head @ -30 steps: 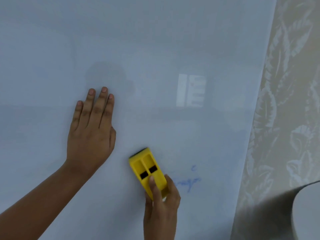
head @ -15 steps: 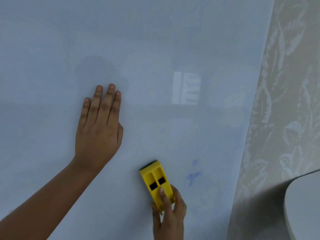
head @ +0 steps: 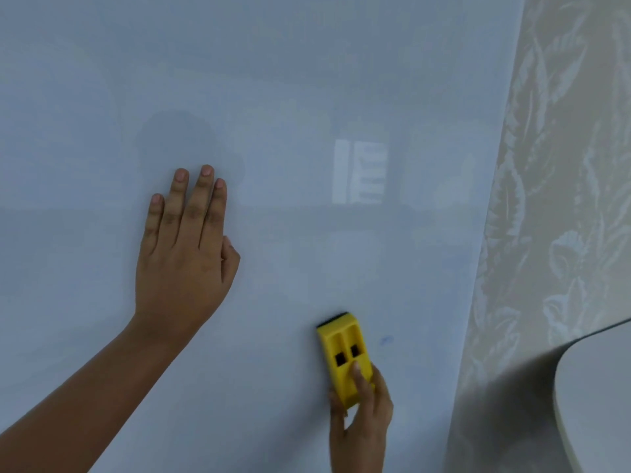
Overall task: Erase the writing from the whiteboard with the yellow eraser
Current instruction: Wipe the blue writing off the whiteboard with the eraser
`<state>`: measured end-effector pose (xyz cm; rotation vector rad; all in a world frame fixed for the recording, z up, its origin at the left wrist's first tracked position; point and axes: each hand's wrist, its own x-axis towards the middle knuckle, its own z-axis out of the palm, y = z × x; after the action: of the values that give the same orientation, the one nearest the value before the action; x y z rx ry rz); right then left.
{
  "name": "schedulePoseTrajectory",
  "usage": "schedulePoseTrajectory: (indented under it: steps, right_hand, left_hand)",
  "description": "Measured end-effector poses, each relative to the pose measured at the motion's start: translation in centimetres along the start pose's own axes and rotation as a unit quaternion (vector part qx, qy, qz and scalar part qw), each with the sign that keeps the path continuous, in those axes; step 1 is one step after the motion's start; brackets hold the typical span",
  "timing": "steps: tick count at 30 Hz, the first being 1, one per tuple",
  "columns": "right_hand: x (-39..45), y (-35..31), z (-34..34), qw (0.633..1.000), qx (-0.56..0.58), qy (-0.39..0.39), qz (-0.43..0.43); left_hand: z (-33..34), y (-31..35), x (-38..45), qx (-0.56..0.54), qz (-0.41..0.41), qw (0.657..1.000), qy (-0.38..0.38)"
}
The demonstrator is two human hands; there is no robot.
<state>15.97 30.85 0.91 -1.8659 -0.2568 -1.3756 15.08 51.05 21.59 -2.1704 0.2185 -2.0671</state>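
Most of the blue writing has been wiped from the whiteboard (head: 307,80) since a moment ago, only a faint blue mark (head: 386,340) being left beside the yellow eraser (head: 345,360), which is pinched in the right hand's (head: 363,414) grip while the left hand (head: 182,254) is spread flat.

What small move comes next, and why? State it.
Probably slide the yellow plastic eraser, held by the right hand, slightly right over the faint blue mark: that smudge beside it seems the only writing left on the white whiteboard.
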Motion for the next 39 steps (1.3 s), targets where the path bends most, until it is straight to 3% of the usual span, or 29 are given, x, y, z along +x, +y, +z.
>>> schedulePoseTrajectory:
  steps: [5, 11, 15, 18, 21, 25, 26, 29, 35, 39]
  right_hand:
    - [3.6, 2.0, -0.9, 0.989, -0.003, 0.072, 0.129]
    - [-0.8, 1.6, -0.1, 1.0, 0.01, 0.007, 0.019]
    - [0.8, 5.5, -1.5, 0.988, -0.009, 0.086, 0.127]
    - [4.5, 5.1, -1.7, 0.978, -0.004, 0.102, 0.181]
    - [4.8, 2.7, -0.5, 0.993, 0.002, 0.073, 0.094]
    - [-4.4, 0.9, 1.6, 0.996, -0.063, -0.039, -0.055]
    - [-6.5, 1.8, 1.4, 0.992, -0.103, -0.064, -0.036]
    - [-6.8, 4.2, -0.1, 0.981, -0.121, -0.011, 0.155]
    - [2.1, 1.0, 0.1, 0.993, 0.003, 0.074, 0.088]
    - [-1.5, -2.6, 1.8, 0.997, -0.021, -0.018, -0.066]
  left_hand:
    - [0.0, 0.0, 0.0, 0.001, 0.0, 1.0, -0.003]
    - [0.0, 0.0, 0.0, 0.002, 0.0, 1.0, -0.002]
    - [0.1, 0.2, -0.2, 0.007, 0.001, 1.0, 0.0]
    - [0.2, 0.2, -0.2, 0.009, 0.003, 1.0, 0.002]
    - [0.3, 0.2, -0.2, 0.009, 0.0, 1.0, 0.005]
    - [0.2, 0.2, -0.2, 0.007, 0.001, 1.0, 0.005]
    - [0.2, 0.3, -0.2, 0.006, 0.001, 1.0, 0.004]
    - [0.1, 0.4, -0.2, 0.001, -0.001, 1.0, 0.001]
    - [0.3, 0.2, -0.1, 0.009, -0.002, 1.0, -0.006]
    - [0.3, 0.2, -0.3, 0.01, 0.0, 1.0, 0.001]
